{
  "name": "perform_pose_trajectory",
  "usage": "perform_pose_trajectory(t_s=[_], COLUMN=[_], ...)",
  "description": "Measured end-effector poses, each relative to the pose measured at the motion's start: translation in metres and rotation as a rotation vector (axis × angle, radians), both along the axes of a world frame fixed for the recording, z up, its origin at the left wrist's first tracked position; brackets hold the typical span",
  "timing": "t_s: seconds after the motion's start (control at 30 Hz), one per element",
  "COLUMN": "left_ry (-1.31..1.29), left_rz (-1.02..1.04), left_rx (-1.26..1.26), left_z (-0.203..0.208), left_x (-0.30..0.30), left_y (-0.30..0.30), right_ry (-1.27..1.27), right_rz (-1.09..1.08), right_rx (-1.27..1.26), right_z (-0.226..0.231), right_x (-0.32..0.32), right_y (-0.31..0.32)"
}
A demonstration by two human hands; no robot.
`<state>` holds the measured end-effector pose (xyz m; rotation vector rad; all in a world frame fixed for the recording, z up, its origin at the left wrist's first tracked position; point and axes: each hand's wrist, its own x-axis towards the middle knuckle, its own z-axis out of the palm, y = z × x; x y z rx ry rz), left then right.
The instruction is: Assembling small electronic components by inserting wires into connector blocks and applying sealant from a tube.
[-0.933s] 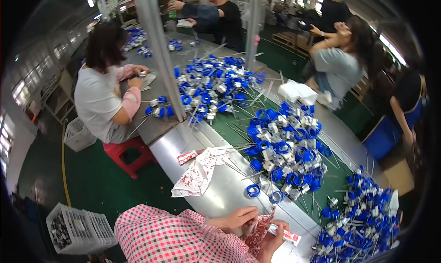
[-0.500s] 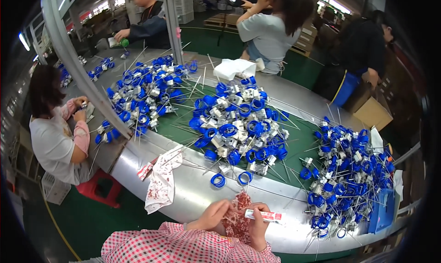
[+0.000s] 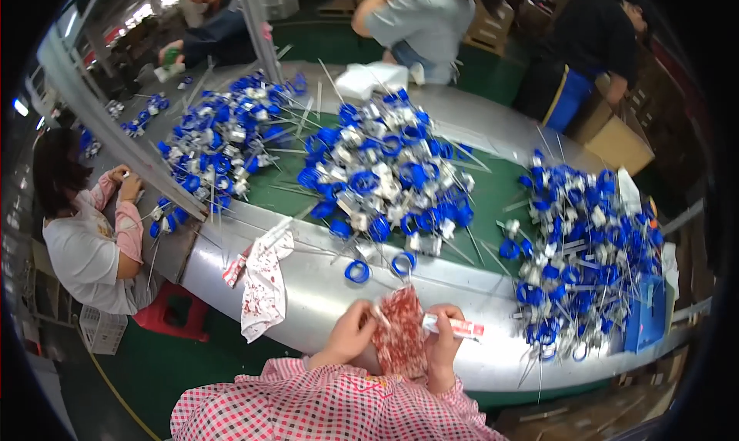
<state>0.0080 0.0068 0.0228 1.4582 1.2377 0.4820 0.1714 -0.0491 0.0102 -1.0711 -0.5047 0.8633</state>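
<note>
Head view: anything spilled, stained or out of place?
Yes: the red-blotched cloth between the left hand and right hand, and the red-marked white cloth lying crumpled on the metal bench. Odd because the bare metal nearby shows no such red; stain or print, I can't tell.

The counter point(image 3: 319, 293) is smooth, shiny metal. The red-and-white cloth point(image 3: 400, 332) looks matt, the tube point(image 3: 468, 330) smooth and glossy. The stool point(image 3: 197, 324) looks like plastic.

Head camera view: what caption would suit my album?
Left hand on a red-stained cloth, right hand holding a white-and-red tube, before heaped blue-and-white parts.
</note>
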Motion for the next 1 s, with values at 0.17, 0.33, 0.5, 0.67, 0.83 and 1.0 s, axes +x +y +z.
perform_pose_trajectory(t_s=[0.17,0.33,0.5,0.67,0.83,1.0], left_ry=[-0.856,-0.95,-0.948,-1.077,-0.56,-0.235], left_rz=[0.331,0.261,0.231,0.097,-0.129,-0.157], left_rx=[-0.417,-0.496,-0.527,-0.569,-0.077,0.311], left_z=[-0.003,0.009,0.013,0.01,-0.002,0.014], left_x=[0.006,0.01,0.013,0.007,0.006,0.012], left_y=[0.008,0.008,0.006,0.005,-0.002,-0.001], right_ry=[-0.015,0.092,0.08,0.09,0.112,0.106], right_rz=[-0.007,-0.008,0.009,0.039,0.015,0.047], right_rx=[-0.059,0.144,0.16,0.167,-0.012,-0.125], right_z=[0.011,0.028,0.014,0.015,0.02,-0.013], right_x=[0.002,-0.001,0.001,-0.001,-0.004,-0.01], right_y=[0.003,0.011,0.009,0.008,-0.003,-0.005])
